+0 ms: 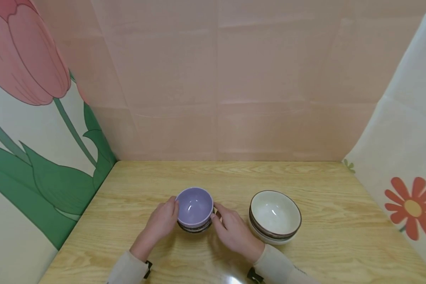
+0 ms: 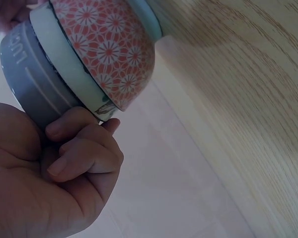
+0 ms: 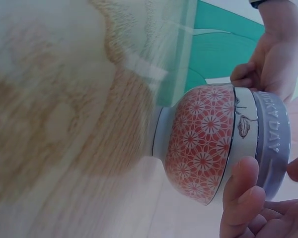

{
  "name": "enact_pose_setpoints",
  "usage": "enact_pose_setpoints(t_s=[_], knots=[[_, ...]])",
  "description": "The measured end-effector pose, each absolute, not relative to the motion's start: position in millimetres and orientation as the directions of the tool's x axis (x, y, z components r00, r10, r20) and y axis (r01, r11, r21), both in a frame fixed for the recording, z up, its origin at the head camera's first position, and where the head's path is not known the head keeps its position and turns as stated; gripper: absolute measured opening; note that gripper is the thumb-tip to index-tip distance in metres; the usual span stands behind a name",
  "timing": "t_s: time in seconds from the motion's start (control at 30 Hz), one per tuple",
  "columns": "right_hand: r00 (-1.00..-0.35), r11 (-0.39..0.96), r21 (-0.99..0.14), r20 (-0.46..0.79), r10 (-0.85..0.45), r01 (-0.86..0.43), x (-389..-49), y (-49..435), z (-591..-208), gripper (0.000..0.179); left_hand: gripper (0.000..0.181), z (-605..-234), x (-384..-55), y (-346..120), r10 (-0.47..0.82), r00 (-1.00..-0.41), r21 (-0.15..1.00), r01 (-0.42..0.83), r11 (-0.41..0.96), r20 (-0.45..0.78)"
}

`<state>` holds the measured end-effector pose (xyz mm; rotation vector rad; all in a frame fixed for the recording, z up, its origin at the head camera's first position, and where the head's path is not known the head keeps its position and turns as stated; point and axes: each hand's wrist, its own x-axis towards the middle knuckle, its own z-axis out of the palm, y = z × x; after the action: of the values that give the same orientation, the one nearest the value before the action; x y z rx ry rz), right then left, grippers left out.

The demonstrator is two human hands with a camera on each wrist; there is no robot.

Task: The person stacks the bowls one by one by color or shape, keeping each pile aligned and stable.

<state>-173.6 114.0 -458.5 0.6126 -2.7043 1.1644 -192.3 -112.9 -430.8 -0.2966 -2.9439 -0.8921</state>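
A purple bowl (image 1: 194,207) with raised lettering on its outside is the top of a nested stack. Beneath it come a white bowl (image 3: 244,119) with a brown leaf print and a red flower-patterned bowl (image 3: 201,139), which stands on the table. My left hand (image 1: 162,219) pinches the purple bowl's left side, its fingers curled against the wall in the left wrist view. On the opposite side my right hand (image 1: 234,230) holds the rim between thumb and fingers. The inside of the lower bowls is hidden.
Right of my right hand stands a second stack, topped by a cream bowl (image 1: 275,213) with a brown rim. The wooden table (image 1: 145,177) meets a pink backdrop (image 1: 216,98) at the back. Flower-printed cloths hang at both sides.
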Motion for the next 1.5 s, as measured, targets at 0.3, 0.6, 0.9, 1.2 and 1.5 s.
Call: enact_pose_setpoints(t_s=[0.3,0.6,0.9,1.2,1.5], knots=[[-0.918,0.607,-0.691,0.247,-0.311,-0.392,-173.9,113.1,-456.8,0.044,0.035,-431.3,-192.6,-112.8,0.167,-0.982,0.55,0.188,0.814,0.089],[-0.937,0.526,-0.785,0.198,-0.29,-0.328,-176.8,111.6,-455.5,0.043,0.039,-432.6,-192.9,-113.7,0.171,-0.981,0.54,0.193,0.819,0.092],[-0.933,0.54,-0.77,0.205,-0.296,-0.34,-176.9,112.5,-454.8,0.043,0.04,-430.7,-195.4,-114.0,0.181,-0.982,0.545,0.185,0.818,0.062],[-0.93,0.568,-0.743,0.215,-0.298,-0.354,-177.2,113.4,-455.5,0.044,0.039,-429.8,-196.2,-113.7,0.191,-0.979,0.543,0.196,0.816,0.067],[-0.924,0.571,-0.733,0.225,-0.308,-0.369,-177.1,114.0,-455.2,0.043,0.041,-430.7,-196.3,-114.5,0.186,-0.982,0.573,0.174,0.801,0.039]])
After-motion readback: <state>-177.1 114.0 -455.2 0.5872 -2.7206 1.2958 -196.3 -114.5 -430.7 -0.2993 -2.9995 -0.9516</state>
